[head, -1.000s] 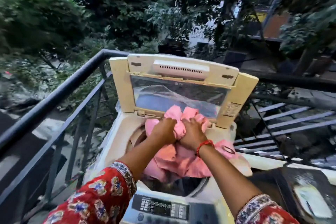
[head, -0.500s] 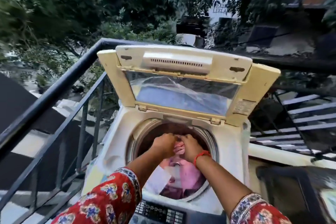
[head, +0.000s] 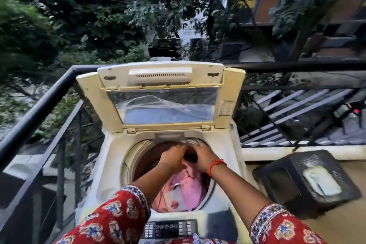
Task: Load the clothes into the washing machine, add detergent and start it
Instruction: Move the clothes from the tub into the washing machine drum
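Here both hands — left hand, right hand — are hovering over the washing machine drum, fingers curled; whether they hold anything is unclear — pink clothes are lying inside.

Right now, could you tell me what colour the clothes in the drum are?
Pink clothes, seen in the head view.

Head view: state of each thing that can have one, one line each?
Washing machine lid: open, propped upright.
Drum: holds pink clothes.
Control panel: display unreadable.
Left hand: inside the drum opening, grip unclear.
Right hand: inside the drum opening, grip unclear.
Dark basket: beside the machine, holds a pale object.
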A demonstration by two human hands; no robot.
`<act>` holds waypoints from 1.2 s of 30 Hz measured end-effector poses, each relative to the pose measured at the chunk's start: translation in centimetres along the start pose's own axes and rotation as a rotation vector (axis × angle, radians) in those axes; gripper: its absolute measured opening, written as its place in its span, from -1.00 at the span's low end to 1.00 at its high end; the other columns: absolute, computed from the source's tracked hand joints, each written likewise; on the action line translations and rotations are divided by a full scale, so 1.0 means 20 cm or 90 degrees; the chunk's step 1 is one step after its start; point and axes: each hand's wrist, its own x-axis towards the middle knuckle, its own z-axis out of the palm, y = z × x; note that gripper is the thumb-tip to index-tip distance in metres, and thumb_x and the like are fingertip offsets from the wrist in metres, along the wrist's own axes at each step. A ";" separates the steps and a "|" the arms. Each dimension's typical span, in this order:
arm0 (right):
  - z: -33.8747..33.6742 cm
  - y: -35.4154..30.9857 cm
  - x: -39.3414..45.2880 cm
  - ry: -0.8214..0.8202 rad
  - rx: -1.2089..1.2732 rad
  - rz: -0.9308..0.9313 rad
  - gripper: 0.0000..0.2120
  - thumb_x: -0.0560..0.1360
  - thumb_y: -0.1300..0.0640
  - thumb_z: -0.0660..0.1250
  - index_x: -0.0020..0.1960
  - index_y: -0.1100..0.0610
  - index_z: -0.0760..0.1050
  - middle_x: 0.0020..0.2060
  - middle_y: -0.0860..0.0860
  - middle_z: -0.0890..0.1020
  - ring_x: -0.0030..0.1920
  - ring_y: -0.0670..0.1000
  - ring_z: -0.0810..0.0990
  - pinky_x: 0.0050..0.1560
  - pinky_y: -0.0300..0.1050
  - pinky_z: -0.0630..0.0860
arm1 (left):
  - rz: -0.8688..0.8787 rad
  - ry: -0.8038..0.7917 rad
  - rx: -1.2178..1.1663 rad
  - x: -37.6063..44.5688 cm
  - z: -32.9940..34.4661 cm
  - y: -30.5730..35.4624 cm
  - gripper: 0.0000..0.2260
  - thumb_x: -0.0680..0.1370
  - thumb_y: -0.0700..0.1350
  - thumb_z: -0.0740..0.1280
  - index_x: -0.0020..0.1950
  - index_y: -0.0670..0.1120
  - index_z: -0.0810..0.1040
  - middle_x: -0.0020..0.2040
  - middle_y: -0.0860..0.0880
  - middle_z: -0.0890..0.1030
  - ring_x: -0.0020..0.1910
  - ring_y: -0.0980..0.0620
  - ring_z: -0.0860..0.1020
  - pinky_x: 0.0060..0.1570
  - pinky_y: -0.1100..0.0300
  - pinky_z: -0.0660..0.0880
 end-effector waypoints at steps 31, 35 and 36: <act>-0.03 0.82 -2.10 0.288 0.060 0.544 -0.36 0.36 -0.01 0.47 0.36 0.05 0.30 0.25 0.12 0.42 0.23 0.24 0.42 0.15 0.07 0.50 | 0.482 -0.079 0.127 -0.65 0.81 1.57 -0.36 0.53 0.04 0.30 0.55 -0.03 0.13 0.55 -0.04 0.19 0.51 -0.06 0.18 0.42 -0.03 0.29; 0.11 1.02 -2.35 0.298 0.120 0.580 -0.39 0.35 -0.03 0.46 0.33 0.06 0.35 0.20 0.13 0.47 0.18 0.23 0.49 0.12 0.03 0.51 | 0.437 -0.129 0.162 -0.75 1.05 1.69 -0.39 0.57 0.13 0.23 0.55 -0.01 0.12 0.56 -0.03 0.18 0.51 -0.04 0.18 0.38 0.00 0.29; 0.15 1.07 -2.41 0.293 0.142 0.591 -0.38 0.34 -0.03 0.46 0.34 0.06 0.35 0.21 0.13 0.47 0.18 0.23 0.49 0.13 0.02 0.50 | 0.423 -0.141 0.161 -0.78 1.11 1.71 -0.41 0.58 0.15 0.20 0.55 0.00 0.14 0.55 -0.02 0.19 0.50 -0.03 0.20 0.38 -0.01 0.29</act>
